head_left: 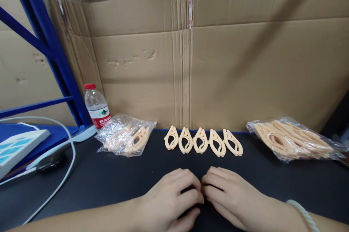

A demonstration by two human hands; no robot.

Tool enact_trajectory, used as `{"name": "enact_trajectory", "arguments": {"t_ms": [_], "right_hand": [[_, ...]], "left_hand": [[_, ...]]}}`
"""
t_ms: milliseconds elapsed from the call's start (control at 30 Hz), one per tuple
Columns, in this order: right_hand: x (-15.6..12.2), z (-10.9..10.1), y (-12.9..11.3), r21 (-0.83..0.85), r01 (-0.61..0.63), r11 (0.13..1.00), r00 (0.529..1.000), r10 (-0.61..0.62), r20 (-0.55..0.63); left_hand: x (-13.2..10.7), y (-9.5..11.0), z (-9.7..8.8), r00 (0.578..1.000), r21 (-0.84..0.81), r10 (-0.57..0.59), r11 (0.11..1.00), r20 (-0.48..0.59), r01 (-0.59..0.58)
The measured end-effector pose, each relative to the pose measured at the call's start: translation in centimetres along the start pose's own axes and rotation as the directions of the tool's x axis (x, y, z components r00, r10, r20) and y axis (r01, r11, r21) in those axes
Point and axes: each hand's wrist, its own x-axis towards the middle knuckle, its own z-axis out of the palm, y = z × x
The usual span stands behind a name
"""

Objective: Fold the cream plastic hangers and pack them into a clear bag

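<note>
Where the left hand (174, 199) and right hand (234, 195) lie close: the fingers are loosely curled inward, the tips touching or almost so; whether they pinch anything small between them I cannot tell.
Hangers (205, 143): five folded pieces of pale peach plastic, smooth and teardrop-shaped with an open middle, lying in a row just beyond the fingers, narrow ends pointing away.
Left bag (141, 144): thin, crinkled, shiny clear plastic with more peach pieces inside, beyond the fingers and to their left.
Right bag (294, 139): clear, glossy film over a stack of the same curved pieces, beyond the fingers and well to their right.
Bottle (97, 106): clear plastic, round-shouldered, with a red cap and red-and-white label, upright behind the left bag, farther from the fingers.
Tabletop (122, 181): flat, dark and matte beneath the fingers.
Cardboard (245, 61): brown, creased and scuffed, with a ragged top edge, standing like a wall beyond the hangers.
Cable (73, 154): smooth, white and looping, well left of the fingers.
Wristband (302, 210): pale and cord-like, behind the right fingers.
</note>
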Motion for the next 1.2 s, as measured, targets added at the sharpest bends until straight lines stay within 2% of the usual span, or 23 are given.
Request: {"name": "enact_trajectory", "arguments": {"t_ms": [233, 400, 567, 733, 1200], "right_hand": [[0.38, -0.74, -0.19, 0.057, 0.012, 0.998, 0.999, -0.010, -0.033], [0.14, -0.52, -0.05, 0.075, -0.001, 0.997, 0.999, 0.004, -0.043], [-0.08, -0.11, 0.10, 0.058, -0.006, 0.998, 1.000, 0.006, -0.007], [-0.19, 0.04, -0.06, 0.044, -0.016, 0.999, 1.000, 0.016, -0.005], [-0.34, 0.01, 0.05, 0.067, 0.015, 0.998, 0.999, -0.013, -0.032]], "left_hand": [[0.35, 0.53, -0.56, 1.000, 0.040, -0.003, 0.999, -0.024, 0.004], [0.45, 0.42, -0.67, 0.999, 0.048, -0.014, 0.999, -0.042, 0.016], [0.30, 0.21, -0.25, 1.000, 0.031, -0.007, 0.999, 0.015, 0.007], [0.11, -0.07, 0.16, 0.995, 0.017, -0.050, 0.999, 0.088, 0.048], [0.06, -0.10, 0.25, 0.993, 0.020, -0.057, 0.998, 0.100, 0.055]]}}
